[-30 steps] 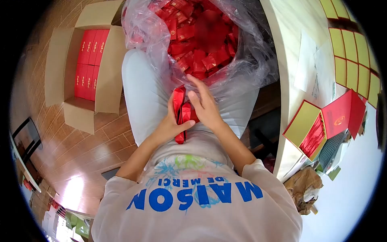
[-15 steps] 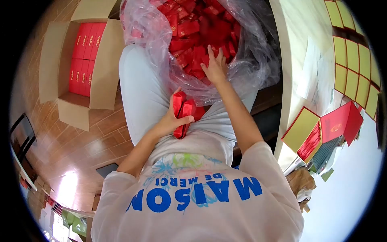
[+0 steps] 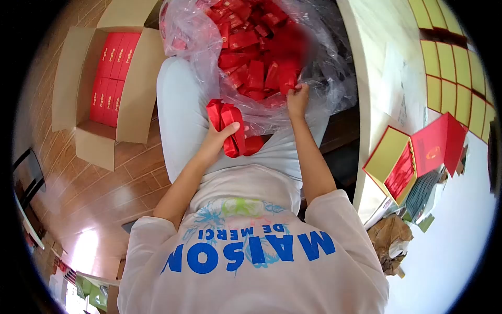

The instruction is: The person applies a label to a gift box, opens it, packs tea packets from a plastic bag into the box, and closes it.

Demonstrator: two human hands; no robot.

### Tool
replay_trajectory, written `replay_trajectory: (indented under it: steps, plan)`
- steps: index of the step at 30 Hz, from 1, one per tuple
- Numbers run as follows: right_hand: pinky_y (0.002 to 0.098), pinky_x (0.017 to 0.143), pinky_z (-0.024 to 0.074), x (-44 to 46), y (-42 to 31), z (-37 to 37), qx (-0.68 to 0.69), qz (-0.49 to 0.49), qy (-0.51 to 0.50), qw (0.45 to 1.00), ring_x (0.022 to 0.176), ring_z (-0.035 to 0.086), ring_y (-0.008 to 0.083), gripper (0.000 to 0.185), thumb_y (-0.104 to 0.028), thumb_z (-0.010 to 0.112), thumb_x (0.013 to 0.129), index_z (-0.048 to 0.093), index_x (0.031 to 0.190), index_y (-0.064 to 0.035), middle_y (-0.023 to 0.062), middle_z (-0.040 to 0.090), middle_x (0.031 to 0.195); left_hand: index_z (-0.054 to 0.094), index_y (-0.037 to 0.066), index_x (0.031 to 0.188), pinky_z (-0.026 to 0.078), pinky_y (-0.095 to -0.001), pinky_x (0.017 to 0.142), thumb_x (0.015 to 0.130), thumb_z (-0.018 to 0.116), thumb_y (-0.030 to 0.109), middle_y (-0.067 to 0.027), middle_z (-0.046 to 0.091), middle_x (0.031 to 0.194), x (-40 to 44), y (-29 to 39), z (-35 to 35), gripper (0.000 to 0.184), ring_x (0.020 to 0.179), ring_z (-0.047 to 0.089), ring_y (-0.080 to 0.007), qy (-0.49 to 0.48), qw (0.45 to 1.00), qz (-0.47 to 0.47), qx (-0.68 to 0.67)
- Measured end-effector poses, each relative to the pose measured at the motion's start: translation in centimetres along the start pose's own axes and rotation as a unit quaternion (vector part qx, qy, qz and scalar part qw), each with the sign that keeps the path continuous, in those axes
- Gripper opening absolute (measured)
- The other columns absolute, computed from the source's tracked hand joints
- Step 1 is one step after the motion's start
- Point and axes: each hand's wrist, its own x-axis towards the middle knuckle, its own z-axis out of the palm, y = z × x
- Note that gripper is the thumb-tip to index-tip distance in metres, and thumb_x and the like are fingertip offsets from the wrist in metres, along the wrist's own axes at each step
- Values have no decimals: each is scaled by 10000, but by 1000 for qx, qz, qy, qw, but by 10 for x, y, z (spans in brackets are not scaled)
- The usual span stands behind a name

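Red packets (image 3: 229,118) are gripped by my left hand (image 3: 217,140) above my lap, with the thumb across them. Another red packet (image 3: 254,145) lies on my lap just right of that hand. At the right rim of a clear plastic bag (image 3: 201,68), my right hand (image 3: 298,99) pinches one red packet (image 3: 287,77) by its lower end. The bag holds a pile of red packets (image 3: 255,73); part of the pile is blurred.
At the left an open cardboard box (image 3: 67,89) holds red boxes (image 3: 108,97) on the wooden floor. On the white table (image 3: 368,68) at the right stand an open red and gold box (image 3: 389,159) with red packets, rows of gold boxes (image 3: 447,94) and crumpled brown paper (image 3: 387,243).
My right hand has gone from beside the held packets into the bag, then to its right rim, now pinching a packet. My left hand has moved slightly up and left with its packets.
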Motion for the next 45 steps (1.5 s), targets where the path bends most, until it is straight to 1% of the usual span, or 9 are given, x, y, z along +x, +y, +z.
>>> replay_trajectory:
  steps: [6, 13, 21, 24, 27, 31, 38, 42, 45]
  plan:
    - [285, 592, 497, -20, -10, -44, 238, 214, -71, 945, 676, 567, 172, 205, 20, 554, 813, 468, 994, -23, 117, 554, 874, 274, 102, 1297, 530, -401, 850, 864, 670, 200, -118, 526, 1144, 8, 6, 6, 594, 1031, 610, -246, 3, 998, 59, 18]
    - [278, 539, 460, -62, -125, -106, 568, 415, -335, 627, 606, 549, 145, 98, -149, 498, 901, 561, 894, -74, 74, 604, 792, 258, 83, 1325, 481, -386, 915, 859, 685, 206, -126, 500, 1211, 9, 24, 20, 644, 1056, 586, -239, 10, 980, 195, 42]
    - [253, 471, 375, -98, -166, -164, 454, 320, -490, 672, 542, 489, 123, 131, -214, 500, 933, 536, 969, -94, 4, 526, 686, 52, 117, 1462, 311, -407, 1085, 732, 795, 150, -177, 324, 1403, -27, 56, 87, 1042, 1287, 377, -270, -93, 861, 355, 351]
    - [275, 545, 434, -95, -182, -220, 237, 193, -453, 837, 642, 542, 141, 299, -240, 483, 958, 441, 1161, -24, 56, 575, 812, 67, 103, 1452, 315, -402, 1083, 741, 774, 132, -176, 323, 1396, -44, 62, 118, 1003, 1284, 378, -262, -140, 838, 372, 373]
    - [261, 649, 458, -99, -187, -276, 286, -33, -259, 922, 767, 546, 136, 414, -272, 474, 976, 397, 1323, -61, 88, 577, 1004, 75, 102, 1450, 334, -395, 1069, 743, 772, 139, -173, 329, 1379, -67, 76, 165, 993, 1266, 397, -253, -225, 879, 275, 318]
    - [258, 730, 460, -106, -191, -366, 282, -127, -142, 940, 838, 511, 113, 531, -309, 483, 988, 322, 1464, -139, 65, 512, 1083, 96, 101, 1442, 348, -388, 1053, 768, 756, 130, -153, 349, 1347, -94, 74, 248, 944, 1245, 416, -244, -361, 769, 343, 400]
    - [310, 1041, 341, -120, -126, -478, 245, -85, 135, 956, 1217, 477, 182, 488, -287, 475, 989, 392, 1420, -74, 115, 540, 1305, 156, 93, 1416, 408, -391, 1006, 767, 771, 190, -186, 379, 1324, -80, 0, 412, 900, 1228, 446, -287, -531, 649, 375, 394]
    - [190, 536, 409, -118, -69, -520, 278, -4, 226, 934, 704, 467, 34, 444, -326, 462, 992, 436, 1415, -195, -1, 588, 1082, 163, 70, 1400, 404, -402, 1007, 793, 745, 280, -220, 376, 1308, -67, -55, 484, 866, 1209, 455, -335, -571, 609, 355, 421]
    - [195, 495, 402, -113, -38, -532, 309, 51, 235, 920, 669, 467, 41, 438, -327, 453, 993, 440, 1413, -202, -20, 572, 958, 154, 116, 1394, 435, -381, 954, 866, 679, 300, -195, 479, 1222, -38, -95, 512, 767, 1106, 546, -270, -566, 553, 424, 440]
